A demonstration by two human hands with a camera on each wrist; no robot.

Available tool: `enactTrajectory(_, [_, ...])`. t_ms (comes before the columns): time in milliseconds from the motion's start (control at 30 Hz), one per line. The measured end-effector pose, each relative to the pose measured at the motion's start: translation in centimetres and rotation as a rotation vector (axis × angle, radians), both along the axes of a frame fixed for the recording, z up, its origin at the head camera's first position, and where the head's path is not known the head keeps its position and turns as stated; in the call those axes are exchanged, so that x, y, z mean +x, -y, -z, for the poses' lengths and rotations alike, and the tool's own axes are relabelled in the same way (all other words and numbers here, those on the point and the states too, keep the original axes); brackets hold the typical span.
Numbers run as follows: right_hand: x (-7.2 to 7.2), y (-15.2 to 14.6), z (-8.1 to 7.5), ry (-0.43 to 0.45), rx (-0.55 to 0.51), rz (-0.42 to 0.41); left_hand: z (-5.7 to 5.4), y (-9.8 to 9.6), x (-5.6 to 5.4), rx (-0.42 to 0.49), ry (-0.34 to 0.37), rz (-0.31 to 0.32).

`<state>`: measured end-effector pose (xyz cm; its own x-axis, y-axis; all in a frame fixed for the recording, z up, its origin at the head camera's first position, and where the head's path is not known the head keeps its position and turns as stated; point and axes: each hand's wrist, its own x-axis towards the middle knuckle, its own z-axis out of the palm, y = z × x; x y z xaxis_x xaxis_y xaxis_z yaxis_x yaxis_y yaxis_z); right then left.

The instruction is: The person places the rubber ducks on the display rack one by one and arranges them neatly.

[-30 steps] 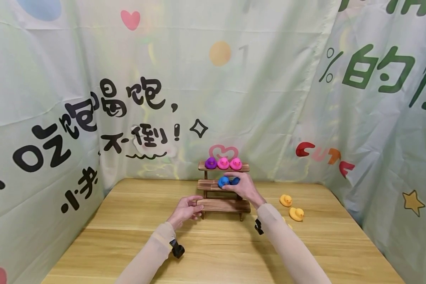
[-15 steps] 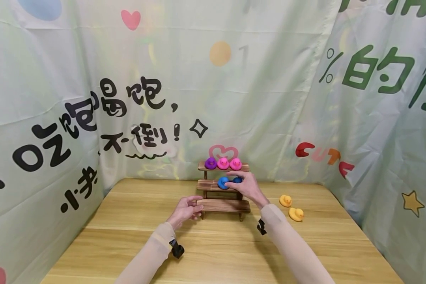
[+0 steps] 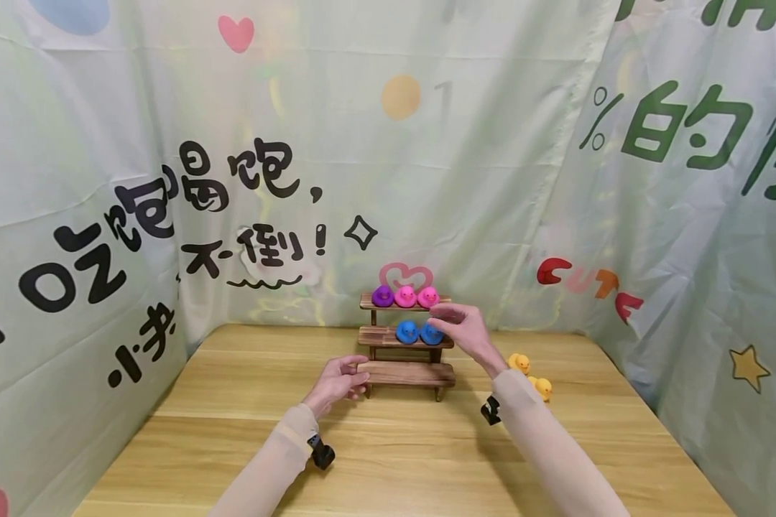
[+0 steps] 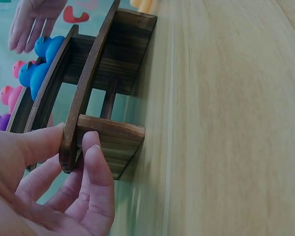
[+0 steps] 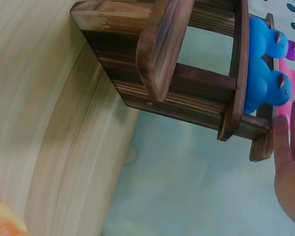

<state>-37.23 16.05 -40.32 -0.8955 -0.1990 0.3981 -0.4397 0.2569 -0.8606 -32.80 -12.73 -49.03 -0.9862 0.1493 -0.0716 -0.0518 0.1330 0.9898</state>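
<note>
A three-tier wooden display stand (image 3: 407, 373) stands on the table. My left hand (image 3: 336, 380) pinches the left end of its lowest board, thumb on top and fingers beneath, as the left wrist view shows. Two blue rubber ducks sit side by side on the middle board: the left duck (image 3: 407, 332) and the right duck (image 3: 432, 334). Just right of them, my right hand (image 3: 468, 334) is lifted, fingers extended and holding nothing. On the top board rest a purple duck (image 3: 383, 296) and two pink ducks (image 3: 405, 296). The lowest board bears no ducks.
To the right on the wooden table (image 3: 388, 459) are yellow rubber ducks (image 3: 519, 362), partly covered by the right sleeve (image 3: 543, 431). Printed curtains (image 3: 478, 201) hang behind the table and along both sides.
My right hand has let go of the right blue duck and moved right, leaving both blue ducks on the middle board. The left hand keeps its grip on the stand.
</note>
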Motion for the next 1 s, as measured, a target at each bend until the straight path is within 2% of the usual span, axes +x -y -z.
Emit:
enactTrajectory(367, [1.4,-3.0,0.4,0.039,0.048,-0.027,0.0,0.0,0.0,-0.008,0.004,-0.007])
enactTrajectory(733, [1.9,-6.1,0.9,0.109,0.125,-0.025,-0.3,0.0,-0.5,-0.008,-0.004,0.001])
enactTrajectory(1000, [2.8,-8.6,2.0,0.162,0.192,-0.101,-0.1,0.1,-0.4,-0.021,0.010,-0.008])
